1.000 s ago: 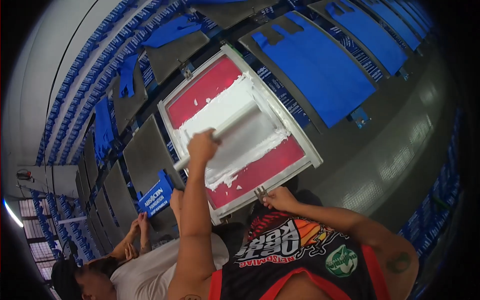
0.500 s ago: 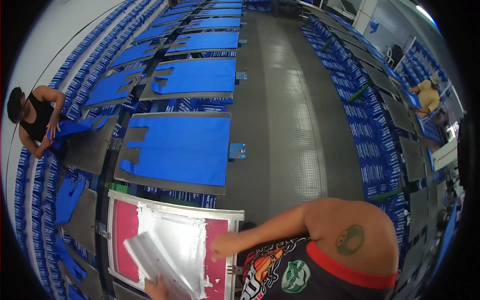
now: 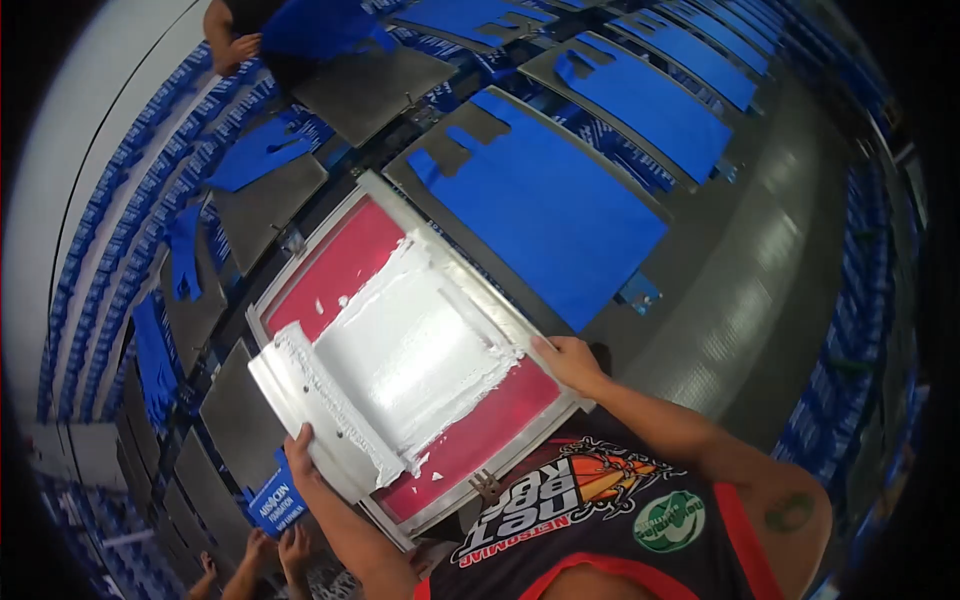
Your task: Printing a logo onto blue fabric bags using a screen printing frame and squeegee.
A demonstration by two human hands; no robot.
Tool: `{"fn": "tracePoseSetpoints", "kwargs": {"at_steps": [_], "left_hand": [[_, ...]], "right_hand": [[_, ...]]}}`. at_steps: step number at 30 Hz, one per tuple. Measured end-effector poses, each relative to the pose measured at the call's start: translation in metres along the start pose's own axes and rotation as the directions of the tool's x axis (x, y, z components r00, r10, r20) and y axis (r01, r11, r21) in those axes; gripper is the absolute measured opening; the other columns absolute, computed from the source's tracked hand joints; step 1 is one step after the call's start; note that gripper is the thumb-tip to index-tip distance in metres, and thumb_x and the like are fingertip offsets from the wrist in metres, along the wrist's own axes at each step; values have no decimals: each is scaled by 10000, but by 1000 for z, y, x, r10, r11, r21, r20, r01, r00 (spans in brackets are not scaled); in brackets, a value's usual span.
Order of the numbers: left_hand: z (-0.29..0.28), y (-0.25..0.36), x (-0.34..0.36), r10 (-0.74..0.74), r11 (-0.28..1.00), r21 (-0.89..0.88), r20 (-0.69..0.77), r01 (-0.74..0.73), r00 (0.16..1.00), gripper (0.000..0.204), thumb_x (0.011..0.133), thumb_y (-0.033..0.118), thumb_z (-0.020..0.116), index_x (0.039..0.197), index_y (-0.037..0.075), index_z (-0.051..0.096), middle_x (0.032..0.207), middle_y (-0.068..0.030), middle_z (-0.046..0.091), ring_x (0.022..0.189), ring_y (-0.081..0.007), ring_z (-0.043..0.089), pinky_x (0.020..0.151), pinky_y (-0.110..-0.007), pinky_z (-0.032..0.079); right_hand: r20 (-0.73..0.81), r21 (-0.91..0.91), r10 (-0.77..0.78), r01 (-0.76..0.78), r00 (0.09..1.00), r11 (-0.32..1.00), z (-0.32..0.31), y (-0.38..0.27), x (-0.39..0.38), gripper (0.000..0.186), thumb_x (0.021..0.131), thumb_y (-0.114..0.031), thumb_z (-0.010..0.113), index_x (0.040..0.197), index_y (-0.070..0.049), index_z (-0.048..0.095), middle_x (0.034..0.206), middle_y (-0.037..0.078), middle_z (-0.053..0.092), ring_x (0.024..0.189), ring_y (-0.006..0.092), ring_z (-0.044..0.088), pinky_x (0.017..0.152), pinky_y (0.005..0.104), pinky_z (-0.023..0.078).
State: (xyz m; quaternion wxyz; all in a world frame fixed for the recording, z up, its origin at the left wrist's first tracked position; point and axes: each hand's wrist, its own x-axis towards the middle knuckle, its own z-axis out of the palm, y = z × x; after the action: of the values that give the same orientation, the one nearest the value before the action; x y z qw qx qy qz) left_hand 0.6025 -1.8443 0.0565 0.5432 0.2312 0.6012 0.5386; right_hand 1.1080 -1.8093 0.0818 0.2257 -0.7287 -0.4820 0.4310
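Observation:
A silk-screen frame (image 3: 480, 290), metal-edged, lies tilted in the middle of the view. Its mesh (image 3: 350, 245) is red at two ends, with white ink (image 3: 400, 330) smeared thickly over the centre. Along the near-left side of the screen rests a wide metal squeegee (image 3: 315, 405), its edge loaded with white ink. My left hand (image 3: 303, 455) is closed around the squeegee's outer side. At the opposite rim, the fingers of my right hand (image 3: 568, 362) grip the frame near its right corner; part of the grip is hidden.
Beyond the frame, a blue bag-shaped cloth (image 3: 540, 200) lies on a grey board, with several more in rows. Another person's hand (image 3: 238, 50) is at the upper left. Other hands (image 3: 275, 550) hold a printed blue piece (image 3: 275, 500) at lower left. A grey aisle floor (image 3: 740, 280) runs along the right.
My view has swung round, so the frame appears turned. My right hand has come onto the frame's rim. The squeegee now lies along the screen's left side, its ink-covered edge showing.

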Motion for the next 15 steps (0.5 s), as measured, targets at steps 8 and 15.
{"fn": "tracePoseSetpoints", "kwargs": {"at_steps": [8, 15], "left_hand": [[-3, -44, 24, 97, 994, -61, 162, -88, 982, 387, 796, 153, 695, 1093, -67, 579, 954, -165, 668, 783, -265, 670, 710, -364, 547], [21, 25, -4, 23, 1000, -13, 189, -21, 982, 420, 814, 168, 694, 1137, -63, 557, 964, -177, 672, 792, -291, 683, 725, -403, 571]], "right_hand": [[-268, -24, -105, 103, 958, 994, 26, 37, -52, 624, 878, -559, 530, 968, 41, 677, 770, 202, 675, 766, 310, 673, 703, 395, 493], [-269, -28, -40, 33, 962, 999, -16, -13, -88, 664, 857, -585, 543, 956, 57, 682, 863, 250, 674, 837, 358, 663, 747, 418, 489]]}}
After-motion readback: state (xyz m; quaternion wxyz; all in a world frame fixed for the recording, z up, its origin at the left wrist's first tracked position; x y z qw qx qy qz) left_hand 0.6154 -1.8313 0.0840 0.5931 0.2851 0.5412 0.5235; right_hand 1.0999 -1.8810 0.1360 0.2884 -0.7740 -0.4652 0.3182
